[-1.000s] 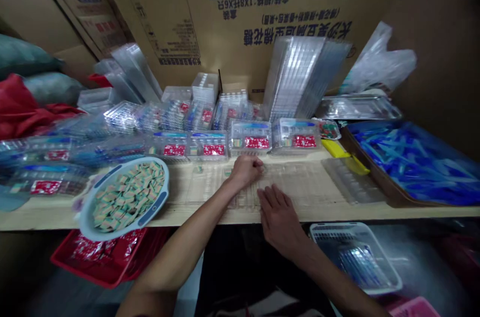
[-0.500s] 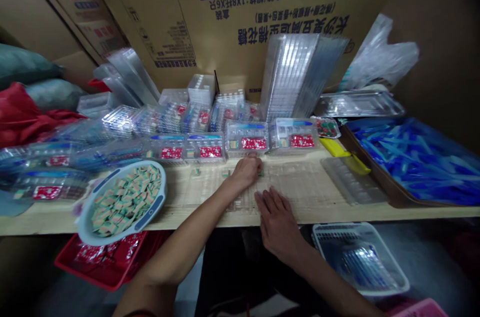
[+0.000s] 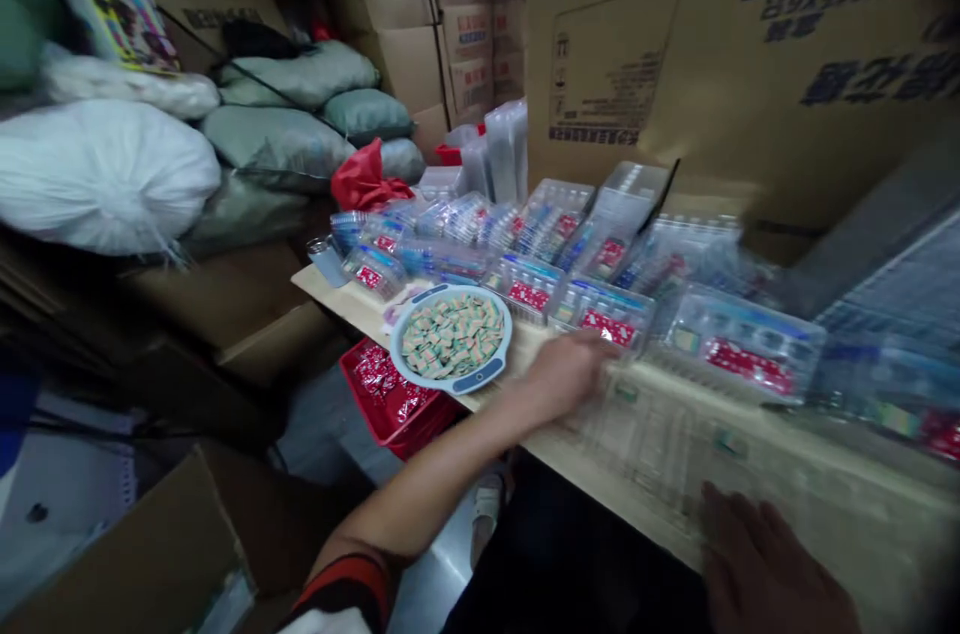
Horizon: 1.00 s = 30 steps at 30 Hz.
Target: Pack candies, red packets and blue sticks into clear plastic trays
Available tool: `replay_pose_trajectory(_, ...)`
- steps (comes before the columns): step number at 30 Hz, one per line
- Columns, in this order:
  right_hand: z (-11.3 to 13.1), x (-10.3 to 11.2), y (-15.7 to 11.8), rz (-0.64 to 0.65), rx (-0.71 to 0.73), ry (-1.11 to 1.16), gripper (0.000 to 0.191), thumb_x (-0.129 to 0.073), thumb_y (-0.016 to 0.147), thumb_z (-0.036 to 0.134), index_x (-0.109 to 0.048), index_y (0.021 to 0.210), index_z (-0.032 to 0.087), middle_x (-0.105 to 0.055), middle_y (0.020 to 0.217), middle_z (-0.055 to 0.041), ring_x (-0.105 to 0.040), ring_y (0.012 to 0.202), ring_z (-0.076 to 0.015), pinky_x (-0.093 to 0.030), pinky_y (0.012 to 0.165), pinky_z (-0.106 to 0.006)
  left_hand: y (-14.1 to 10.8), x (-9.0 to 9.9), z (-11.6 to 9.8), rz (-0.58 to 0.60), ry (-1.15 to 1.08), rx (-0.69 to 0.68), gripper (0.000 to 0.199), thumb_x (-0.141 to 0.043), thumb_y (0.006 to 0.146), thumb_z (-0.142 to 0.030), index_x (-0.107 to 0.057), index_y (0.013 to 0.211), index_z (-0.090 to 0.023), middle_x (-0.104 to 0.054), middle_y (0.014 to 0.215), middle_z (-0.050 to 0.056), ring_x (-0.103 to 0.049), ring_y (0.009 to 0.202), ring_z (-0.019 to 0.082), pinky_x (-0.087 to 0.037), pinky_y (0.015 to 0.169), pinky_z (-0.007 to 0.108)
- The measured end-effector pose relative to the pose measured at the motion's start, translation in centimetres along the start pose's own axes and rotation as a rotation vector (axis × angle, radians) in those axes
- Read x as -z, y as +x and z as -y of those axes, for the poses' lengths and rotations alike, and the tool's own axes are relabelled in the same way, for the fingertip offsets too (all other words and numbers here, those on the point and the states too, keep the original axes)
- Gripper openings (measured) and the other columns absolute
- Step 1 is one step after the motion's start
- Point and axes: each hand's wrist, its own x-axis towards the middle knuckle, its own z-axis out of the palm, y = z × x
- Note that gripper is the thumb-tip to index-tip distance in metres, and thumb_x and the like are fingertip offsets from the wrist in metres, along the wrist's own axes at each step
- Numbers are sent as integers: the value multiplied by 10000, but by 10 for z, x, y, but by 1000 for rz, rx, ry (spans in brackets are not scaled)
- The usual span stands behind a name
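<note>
Wood bench, clear trays; L hand grip unclear, R hand spread; cartons, sacks behind.

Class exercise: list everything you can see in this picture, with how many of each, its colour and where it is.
Clear plastic tray: one, colourless, on the wooden shelf, between the hands, a few small pieces in its cells.
Filled plastic trays: several, clear with red packets, in a row along the shelf.
Round dish: one, pale blue rim, on the shelf, full of small square sweets.
Plastic basket: one, red, below the shelf, holding red packets.
Sacks: several, grey-green, heaped left of the shelf.
White sack: one, far left.
Cardboard cartons: many, brown, stacked behind.
Left hand: at the clear tray's edge.
Right hand: spread, bottom right, partly cut off.
</note>
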Motion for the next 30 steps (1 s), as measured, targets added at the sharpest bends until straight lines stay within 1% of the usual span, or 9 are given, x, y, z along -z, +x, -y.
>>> replay_pose_trajectory(3, -2, 4, 20, -16, 16, 53, 427, -391, 980, 280, -518, 1355, 119, -642, 1257, -222, -651, 1117, -388, -572, 786, -488, -34, 52, 67, 8, 216, 471, 321, -555, 855, -97, -730, 1120, -139, -716, 1142, 152, -682, 1027, 270, -512, 861, 333)
replay_pose_trajectory(6, 18, 12, 62, -17, 34, 160, 422, -383, 992, 289, -536, 1352, 130, -612, 1324, -215, -622, 1192, -376, -557, 893, -516, -56, 73, 115, 188, 290, 663, 368, -726, 783, -253, -735, 1122, -109, -717, 1132, 194, -689, 997, 328, -516, 801, 357)
replay_pose_trajectory(8, 43, 16, 99, -33, 70, 253, 402, -385, 992, 266, -568, 1326, 138, -602, 1355, -203, -609, 1222, -355, -537, 960, -513, -67, 72, 131, 205, 259, 600, 353, -743, 771, -309, -754, 1088, -154, -726, 1122, 160, -689, 987, 308, -510, 802, 342)
replay_pose_trajectory(11, 91, 18, 159, -24, 119, 441, 398, -394, 977, 227, -611, 1302, 155, -600, 1378, -177, -602, 1242, -312, -518, 1014, -470, -79, 56, 145, 84, 199, 461, 229, -664, 806, -252, -769, 998, -188, -732, 1092, 112, -675, 973, 255, -491, 843, 316)
replay_pose_trajectory(15, 151, 2, 239, 95, 155, 824, 394, -409, 920, 156, -661, 1222, 169, -667, 1206, -125, -633, 1144, -236, -501, 1020, -388, -91, 33, 167, -236, -36, 548, 186, -611, 782, -177, -757, 898, -179, -727, 891, 56, -640, 843, 199, -471, 812, 290)
replay_pose_trajectory(19, 195, -34, 302, 199, -91, 1096, 415, -504, 796, 115, -677, 1169, 168, -683, 1010, -90, -635, 978, -234, -486, 956, -374, -95, 24, 190, -578, -558, 611, 149, -633, 774, -275, -693, 852, -163, -643, 729, 8, -556, 678, 158, -426, 663, 257)
replay_pose_trajectory(22, 215, -61, 326, 271, -193, 1197, 346, -579, 781, 180, -667, 1115, 194, -637, 785, -19, -605, 779, -206, -491, 792, -330, -97, 27, 195, -683, -845, 553, 221, -671, 773, -380, -646, 814, -164, -605, 720, 1, -518, 644, 139, -400, 631, 245)
replay_pose_trajectory(25, 224, -78, 328, 312, -221, 1284, 126, -584, 806, 311, -628, 883, 222, -566, 666, 20, -539, 656, -174, -438, 642, -280, -100, 30, 193, -708, -915, 526, 249, -719, 747, -396, -643, 812, -168, -606, 748, -2, -513, 650, 128, -399, 642, 238)
replay_pose_trajectory(30, 222, -84, 320, 390, -272, 1484, 266, -522, 776, 492, -532, 785, 226, -556, 660, 18, -488, 577, -140, -364, 510, -241, -99, 29, 189, -660, -1011, 554, 251, -731, 756, -391, -624, 805, -169, -581, 652, -16, -505, 588, 119, -381, 582, 230)
